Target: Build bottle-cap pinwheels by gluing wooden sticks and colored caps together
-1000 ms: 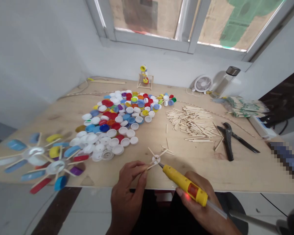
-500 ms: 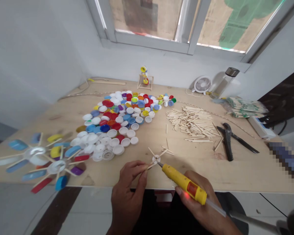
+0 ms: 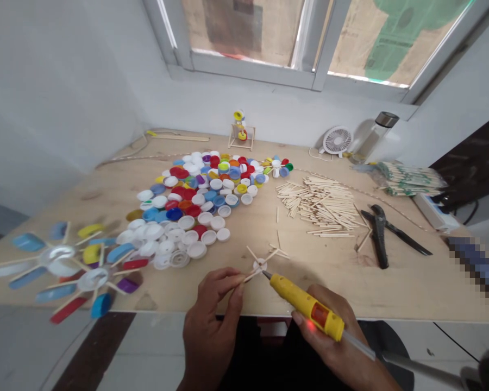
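Stick wheel (image 3: 259, 265): a white bottle cap with thin wooden sticks fanning out from it, at the near edge of a plywood table (image 3: 391, 282), straight ahead of us. We cannot tell whether it rests on the wood or is lifted slightly. Our left hand (image 3: 212, 320) is clamped on it, with thumb and fingers pinching the stick ends together. Our right hand (image 3: 328, 339) is wrapped around a yellow glue pen (image 3: 305, 307), and the pen's metal tip meets the white cap.

To the left lies a wide spread of bottle caps (image 3: 179, 217), mostly white, with red, blue and yellow among them. Beyond the table's left corner are two finished wheels (image 3: 69, 269) with colored cap pieces on their stick ends. To the right sit a heap of loose craft sticks (image 3: 318, 209) and black pliers (image 3: 378, 239). Along the far side, we find a small cap-and-stick model (image 3: 240, 130), a white desk fan (image 3: 337, 140), a clear bottle (image 3: 370, 138), a plastic-wrapped stick bundle (image 3: 407, 179) and a power strip (image 3: 434, 212), all beneath a window (image 3: 309, 32).
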A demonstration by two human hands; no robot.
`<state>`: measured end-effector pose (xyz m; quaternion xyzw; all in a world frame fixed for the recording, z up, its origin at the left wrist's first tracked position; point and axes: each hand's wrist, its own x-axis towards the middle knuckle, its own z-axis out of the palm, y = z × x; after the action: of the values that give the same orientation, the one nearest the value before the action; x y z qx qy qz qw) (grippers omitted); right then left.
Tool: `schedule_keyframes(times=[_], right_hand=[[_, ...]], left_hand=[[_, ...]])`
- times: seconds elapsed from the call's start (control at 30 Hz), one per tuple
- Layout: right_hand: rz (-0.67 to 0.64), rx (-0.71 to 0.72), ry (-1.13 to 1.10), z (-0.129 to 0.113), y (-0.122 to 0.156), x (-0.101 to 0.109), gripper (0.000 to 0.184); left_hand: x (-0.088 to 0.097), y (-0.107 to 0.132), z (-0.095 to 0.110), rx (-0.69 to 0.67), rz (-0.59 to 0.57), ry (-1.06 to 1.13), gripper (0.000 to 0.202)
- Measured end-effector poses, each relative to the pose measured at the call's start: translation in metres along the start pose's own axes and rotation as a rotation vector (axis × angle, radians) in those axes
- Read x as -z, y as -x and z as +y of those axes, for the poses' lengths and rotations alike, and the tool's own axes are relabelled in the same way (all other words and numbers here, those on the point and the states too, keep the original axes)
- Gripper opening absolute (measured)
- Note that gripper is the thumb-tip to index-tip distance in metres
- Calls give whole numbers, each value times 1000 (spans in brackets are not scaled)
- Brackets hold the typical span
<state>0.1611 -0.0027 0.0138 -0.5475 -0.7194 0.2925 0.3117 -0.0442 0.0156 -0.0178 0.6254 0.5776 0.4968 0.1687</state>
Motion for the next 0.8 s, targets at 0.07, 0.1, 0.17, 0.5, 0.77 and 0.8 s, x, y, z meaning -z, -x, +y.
schedule_keyframes(times=[0.07,0.1,0.17,0.5,0.77,0.8], right_hand=[[-4,-6,-8,-1,0,-1,31],[-10,-3,-15,-1,1,-1,30],[-19,4,-30,-3,0,-1,29],[2,24,0,-6,0,1,30],[-3,-18,7,-2,1,1,31],[-8,-23,-2,-1,1,1,31]], left_hand=[[0,0,0,8,1,-4,13],[-1,0,1,12,2,-3,13],[-1,0,1,19,5,5,13],[0,-1,4,-59,-2,-47,15],[1,1,4,-145,-12,-114,20],[1,1,3,-145,-10,-114,20]])
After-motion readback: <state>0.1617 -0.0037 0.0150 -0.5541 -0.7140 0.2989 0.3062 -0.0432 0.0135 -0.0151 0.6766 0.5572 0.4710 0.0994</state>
